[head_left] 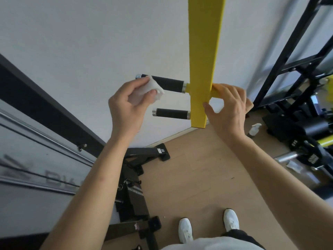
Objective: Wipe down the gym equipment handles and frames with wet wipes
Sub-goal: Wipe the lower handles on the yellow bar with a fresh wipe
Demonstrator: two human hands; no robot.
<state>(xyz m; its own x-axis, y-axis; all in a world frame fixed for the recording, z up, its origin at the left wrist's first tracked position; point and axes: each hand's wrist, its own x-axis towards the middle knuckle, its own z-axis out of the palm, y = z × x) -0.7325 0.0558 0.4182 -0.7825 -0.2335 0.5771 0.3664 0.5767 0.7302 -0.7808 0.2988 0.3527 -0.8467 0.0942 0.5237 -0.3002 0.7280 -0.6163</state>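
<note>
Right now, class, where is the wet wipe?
In the head view, left of centre: the wet wipe is bunched in the left hand, against the outer end of the upper black handle, left of the yellow bar.

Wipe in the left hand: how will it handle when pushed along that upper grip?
Probably floppy: the wipe sits crumpled in the left hand. Likely very light, since a loose pinch holds it. It may drag rather than slide on the upper handle, whose black grip looks textured.
</note>
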